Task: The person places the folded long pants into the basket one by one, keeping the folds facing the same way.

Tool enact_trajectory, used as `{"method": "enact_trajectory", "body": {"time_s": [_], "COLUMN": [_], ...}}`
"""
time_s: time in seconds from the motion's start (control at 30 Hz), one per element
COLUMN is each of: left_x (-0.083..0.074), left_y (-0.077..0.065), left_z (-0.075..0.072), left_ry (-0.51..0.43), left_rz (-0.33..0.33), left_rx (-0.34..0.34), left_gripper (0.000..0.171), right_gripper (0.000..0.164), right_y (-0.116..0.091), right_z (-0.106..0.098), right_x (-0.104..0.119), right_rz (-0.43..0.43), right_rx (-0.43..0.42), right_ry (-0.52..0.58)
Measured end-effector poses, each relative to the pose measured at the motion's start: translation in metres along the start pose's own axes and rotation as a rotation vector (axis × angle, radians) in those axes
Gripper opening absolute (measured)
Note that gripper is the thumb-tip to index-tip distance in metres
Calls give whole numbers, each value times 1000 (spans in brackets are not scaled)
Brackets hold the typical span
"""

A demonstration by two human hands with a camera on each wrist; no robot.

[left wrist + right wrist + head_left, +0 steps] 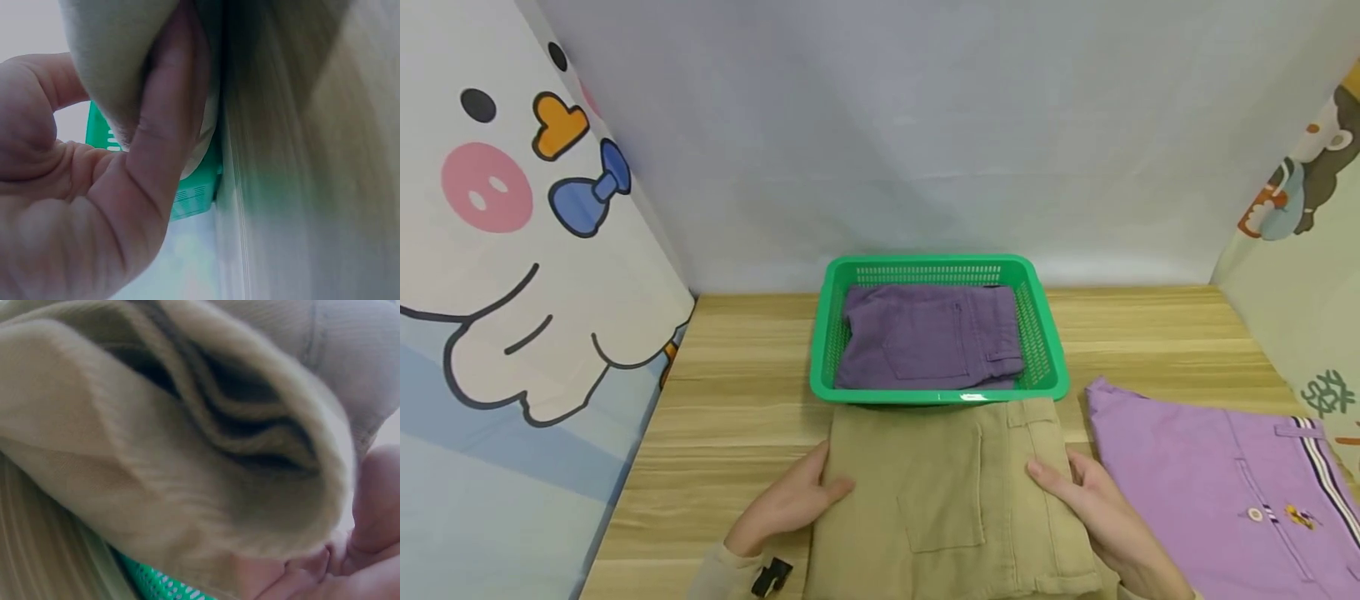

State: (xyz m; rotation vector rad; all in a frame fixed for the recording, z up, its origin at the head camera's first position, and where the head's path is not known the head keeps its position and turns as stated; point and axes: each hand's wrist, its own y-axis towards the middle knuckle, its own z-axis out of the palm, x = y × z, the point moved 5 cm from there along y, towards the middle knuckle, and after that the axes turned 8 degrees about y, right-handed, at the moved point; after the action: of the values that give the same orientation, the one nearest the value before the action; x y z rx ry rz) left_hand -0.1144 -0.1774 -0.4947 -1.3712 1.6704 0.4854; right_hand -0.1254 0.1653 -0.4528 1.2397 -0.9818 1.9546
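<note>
Folded khaki pants (940, 500) with a back pocket facing up lie in front of the green basket (940, 397), their far edge right at its near rim. My left hand (793, 500) grips their left side, thumb on top and fingers tucked under the fold, as the left wrist view shows. On the other side my right hand (1101, 508) holds the waistband end, thumb over the top layer and fingers beneath. In the right wrist view the folded layers of khaki cloth (187, 425) open toward the camera. Folded dark purple pants (925, 337) lie inside the basket.
Lilac pants (1217, 492) with a striped waistband lie flat on the wooden table (722, 400) to the right. A small black buckle (771, 577) shows by the left wrist. A white curtain (940, 150) hangs behind the basket, with cartoon-printed panels at both sides.
</note>
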Motion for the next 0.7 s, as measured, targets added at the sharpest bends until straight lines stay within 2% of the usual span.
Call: {"method": "enact_trajectory", "body": {"time_s": [0.13, 0.37, 0.53, 0.7], "left_x": [-3, -12, -19, -26], "left_y": [-6, -17, -22, -27], "left_z": [-1, -5, -9, -15], "left_ry": [-31, -67, -104, -51], "left_rz": [6, 17, 21, -3], "left_rx": [17, -19, -4, -43], "left_gripper": [66, 66, 64, 68], "right_gripper": [27, 25, 23, 22], "right_y": [-3, -8, -11, -11], "right_z": [7, 17, 17, 12], "right_x": [7, 17, 24, 30], "right_rz": [-28, -56, -42, -73], "right_rx": [57, 87, 32, -24], "right_ry": [69, 184, 208, 172]}}
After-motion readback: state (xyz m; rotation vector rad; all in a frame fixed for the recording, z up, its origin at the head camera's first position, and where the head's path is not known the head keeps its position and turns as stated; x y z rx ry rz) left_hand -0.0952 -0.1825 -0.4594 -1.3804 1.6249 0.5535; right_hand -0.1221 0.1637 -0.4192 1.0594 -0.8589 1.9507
